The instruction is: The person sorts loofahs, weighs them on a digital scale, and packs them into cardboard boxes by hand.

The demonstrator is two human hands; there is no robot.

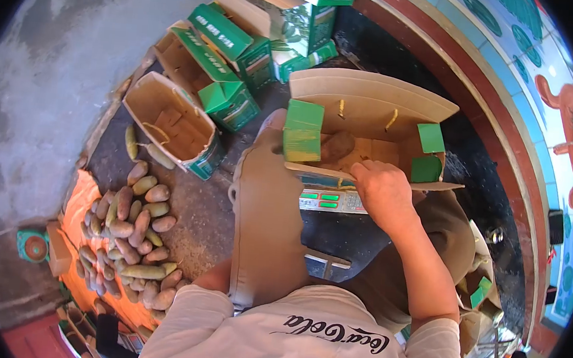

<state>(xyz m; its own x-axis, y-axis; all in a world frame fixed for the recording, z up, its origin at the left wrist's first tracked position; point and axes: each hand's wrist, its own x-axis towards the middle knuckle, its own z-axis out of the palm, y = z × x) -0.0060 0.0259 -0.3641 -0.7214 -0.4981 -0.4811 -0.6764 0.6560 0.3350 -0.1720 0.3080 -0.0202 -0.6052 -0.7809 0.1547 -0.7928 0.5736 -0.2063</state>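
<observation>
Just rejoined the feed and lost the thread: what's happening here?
A seated person's right hand rests on the near wall of an open carton that sits on a scale. One brownish fruit lies inside. The left hand is hidden behind the knee. A pile of fruit lies on an orange sheet to the left, beside empty cartons.

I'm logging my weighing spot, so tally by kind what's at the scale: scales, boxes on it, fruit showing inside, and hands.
Scale: 1
Box on the scale: 1
Fruit showing in the box: 1
Right hand, at the box's near edge: 1
Total: 4
</observation>
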